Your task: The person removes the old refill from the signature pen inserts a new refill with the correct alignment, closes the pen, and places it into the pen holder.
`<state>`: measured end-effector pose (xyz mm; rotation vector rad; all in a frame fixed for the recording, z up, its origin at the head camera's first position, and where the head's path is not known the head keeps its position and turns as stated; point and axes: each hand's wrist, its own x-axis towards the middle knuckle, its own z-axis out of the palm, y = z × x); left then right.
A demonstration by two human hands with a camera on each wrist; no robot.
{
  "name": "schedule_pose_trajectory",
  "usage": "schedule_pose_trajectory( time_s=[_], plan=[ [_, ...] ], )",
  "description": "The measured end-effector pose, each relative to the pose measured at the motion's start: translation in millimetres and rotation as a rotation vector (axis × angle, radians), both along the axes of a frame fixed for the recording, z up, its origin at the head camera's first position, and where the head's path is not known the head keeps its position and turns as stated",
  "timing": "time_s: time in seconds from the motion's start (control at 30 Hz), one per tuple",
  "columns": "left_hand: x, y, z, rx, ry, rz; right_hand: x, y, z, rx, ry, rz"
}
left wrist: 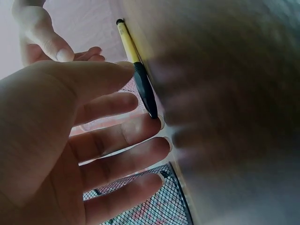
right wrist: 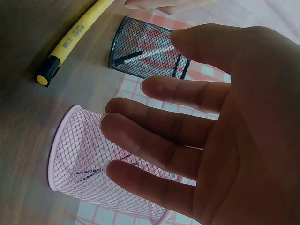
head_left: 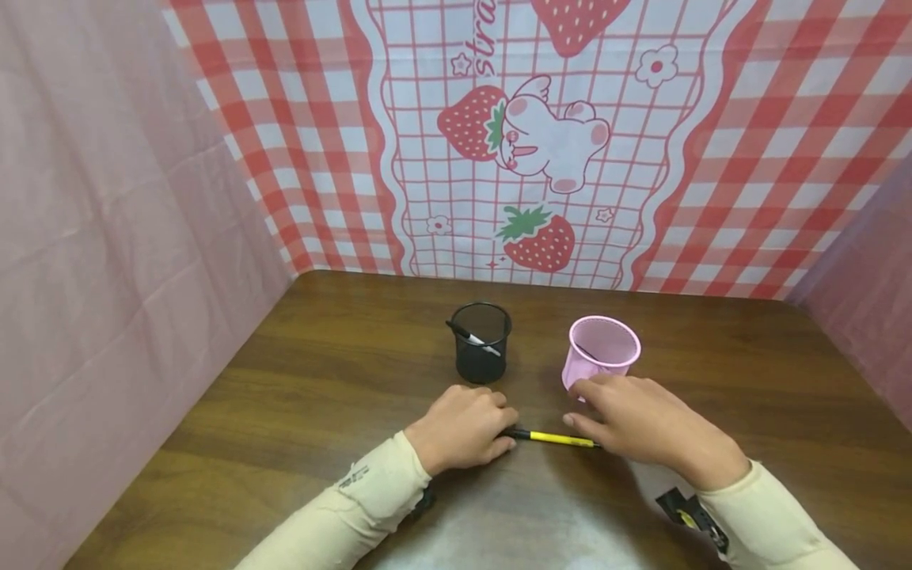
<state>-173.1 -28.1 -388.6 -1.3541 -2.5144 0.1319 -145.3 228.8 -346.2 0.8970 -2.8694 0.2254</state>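
A yellow pen with a black grip section (head_left: 563, 438) lies on the table between the two hands. My left hand (head_left: 463, 427) is at its black end, with the thumb tip right at the grip and the middle fingertip by the point; the fingers are fairly straight. Over the yellow end hovers my right hand (head_left: 651, 419), fingers loosely extended and holding nothing. Just beyond the right fingers stands a pink mesh pen cup (right wrist: 70, 159) with thin dark items inside. A black mesh pen cup (head_left: 480, 368), upright beyond the left hand, holds a black-and-white pen (head_left: 472, 337).
The brown wooden table (head_left: 342, 348) reaches back to a red-and-white checked cloth (head_left: 328, 158) with strawberry prints. Pale pink cloth (head_left: 107, 237) hangs along the left side, and more cloth (head_left: 872, 317) closes off the right.
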Motion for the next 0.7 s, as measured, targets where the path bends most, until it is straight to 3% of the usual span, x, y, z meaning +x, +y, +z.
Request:
schedule_pose_trajectory(
  time_s=[0.3,0.7],
  plan=[
    [2.7,1.4,-2.1,-0.029,0.026,0.008,1.1,-2.8,-4.7,0.003,-0.022,0.010],
    [2.7,5.0,-4.0,0.006,0.079,-0.009,1.2,-1.1,-5.7,0.013,-0.004,0.032]
  ],
)
